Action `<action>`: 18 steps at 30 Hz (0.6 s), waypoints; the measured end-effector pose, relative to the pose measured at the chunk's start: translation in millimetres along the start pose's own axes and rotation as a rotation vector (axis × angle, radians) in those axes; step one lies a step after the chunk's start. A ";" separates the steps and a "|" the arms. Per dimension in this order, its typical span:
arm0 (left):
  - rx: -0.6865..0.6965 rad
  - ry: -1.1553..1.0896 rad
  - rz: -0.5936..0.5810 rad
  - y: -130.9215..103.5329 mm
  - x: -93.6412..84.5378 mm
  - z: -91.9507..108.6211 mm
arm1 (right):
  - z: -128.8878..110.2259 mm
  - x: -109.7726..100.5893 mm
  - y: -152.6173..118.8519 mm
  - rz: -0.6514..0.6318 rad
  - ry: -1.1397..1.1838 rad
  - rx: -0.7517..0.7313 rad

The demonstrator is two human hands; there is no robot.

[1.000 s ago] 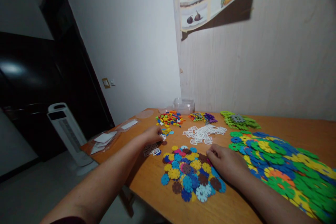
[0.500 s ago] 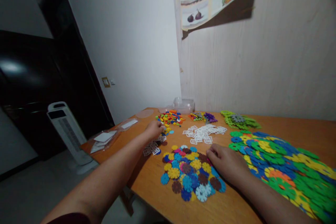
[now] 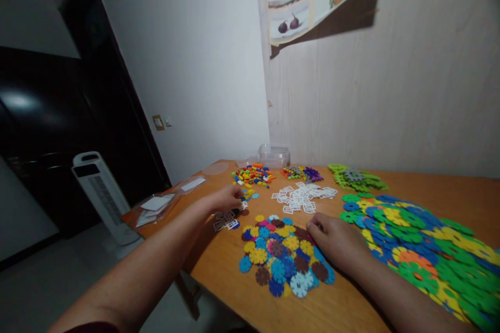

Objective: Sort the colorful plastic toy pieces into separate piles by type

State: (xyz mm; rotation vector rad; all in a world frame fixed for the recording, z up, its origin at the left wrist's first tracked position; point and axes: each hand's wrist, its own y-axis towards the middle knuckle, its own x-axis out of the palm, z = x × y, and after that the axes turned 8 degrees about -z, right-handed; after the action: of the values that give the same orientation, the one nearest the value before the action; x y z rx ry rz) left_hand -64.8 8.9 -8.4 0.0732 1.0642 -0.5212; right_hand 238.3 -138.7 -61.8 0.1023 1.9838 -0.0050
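My left hand (image 3: pixel 228 197) reaches to the far left part of the table, its fingers pinched together low over a small mixed heap. Yellow and blue notched discs (image 3: pixel 249 195) and white window-shaped pieces (image 3: pixel 225 223) lie around it. Whatever its fingertips hold, if anything, is hidden. My right hand (image 3: pixel 330 234) rests on the table with its fingers curled, against the right edge of a pile of colourful notched discs (image 3: pixel 277 250). Its palm and fingertips are out of sight. Beyond it spreads a pile of white window pieces (image 3: pixel 302 197).
Large green, blue and yellow flower discs (image 3: pixel 422 244) cover the right side. Small coloured blocks (image 3: pixel 253 174), purple and mixed pieces (image 3: pixel 302 173) and lime-green pieces (image 3: pixel 355 178) lie along the back. A clear plastic tub (image 3: pixel 274 156) and plastic bags (image 3: pixel 154 205) are also there.
My left hand has shifted slightly left and nearer to me, lower over the small mixed heap. My right hand stays where it was.
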 end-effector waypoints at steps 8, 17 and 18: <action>-0.106 0.275 0.007 2.2 3.3 -17.3 | -2.9 -3.8 -2.1 -0.012 0.004 0.004; -0.104 0.133 0.135 5.5 6.8 -9.9 | -0.2 -0.5 0.2 0.003 0.001 -0.002; -0.107 0.063 0.129 6.4 7.6 -6.9 | -0.6 -0.9 0.0 0.003 -0.003 -0.002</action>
State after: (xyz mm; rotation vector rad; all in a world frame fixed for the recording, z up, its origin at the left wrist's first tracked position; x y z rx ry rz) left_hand -64.7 13.7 -19.4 0.0643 1.1394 -0.3469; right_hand 238.1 -138.8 -60.8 0.1042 1.9803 -0.0014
